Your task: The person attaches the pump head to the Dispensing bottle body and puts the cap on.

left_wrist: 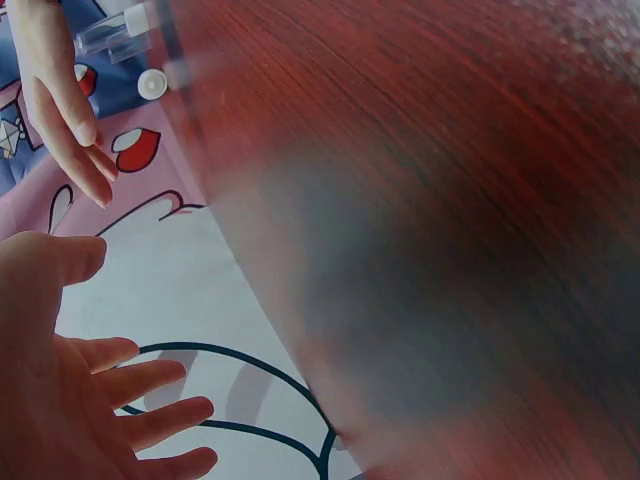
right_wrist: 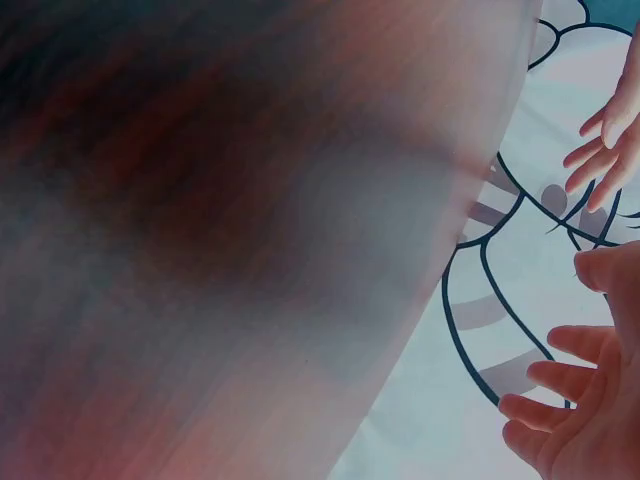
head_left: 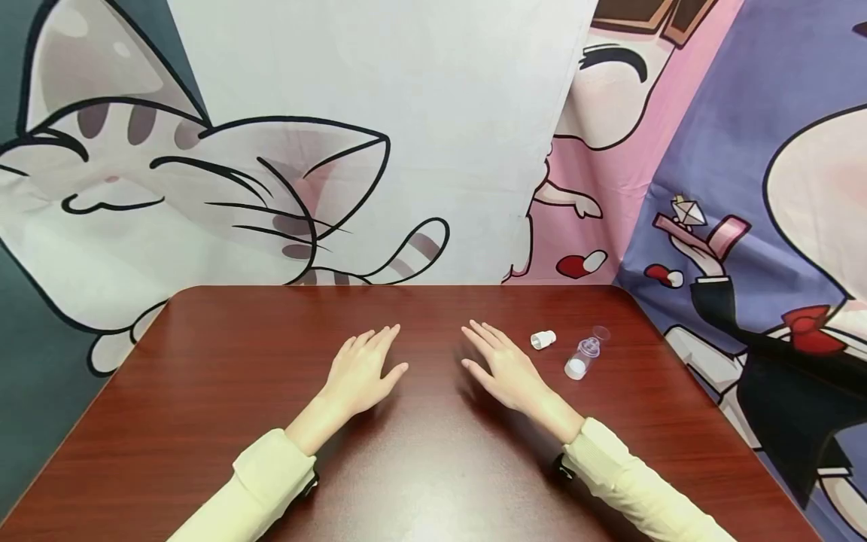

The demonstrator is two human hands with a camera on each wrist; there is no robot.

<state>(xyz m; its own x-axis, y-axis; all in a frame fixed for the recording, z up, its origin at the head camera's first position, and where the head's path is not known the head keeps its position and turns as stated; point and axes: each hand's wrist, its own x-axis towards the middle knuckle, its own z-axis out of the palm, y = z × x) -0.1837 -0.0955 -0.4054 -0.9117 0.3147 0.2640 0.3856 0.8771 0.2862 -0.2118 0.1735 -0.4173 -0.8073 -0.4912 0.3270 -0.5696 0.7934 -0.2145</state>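
Observation:
My left hand [head_left: 361,372] hovers over the middle of the table with fingers extended and thumb apart, holding nothing. My right hand [head_left: 508,369] mirrors it on the other side, likewise with nothing in it. Just right of the right hand's fingers lies a small white cap-like piece [head_left: 543,340]; its round end [left_wrist: 152,84] faces the left wrist view. Farther right is a small clear container [head_left: 588,348] with a white end resting on the table. Neither hand touches these items. The right wrist view shows the right palm [right_wrist: 600,420], but neither item.
A dark red-brown wooden table [head_left: 223,339] with rounded far corners spans the scene. Behind it hangs a cloth printed with a cartoon cat [head_left: 223,188] and other figures. Light glares off the tabletop's near middle.

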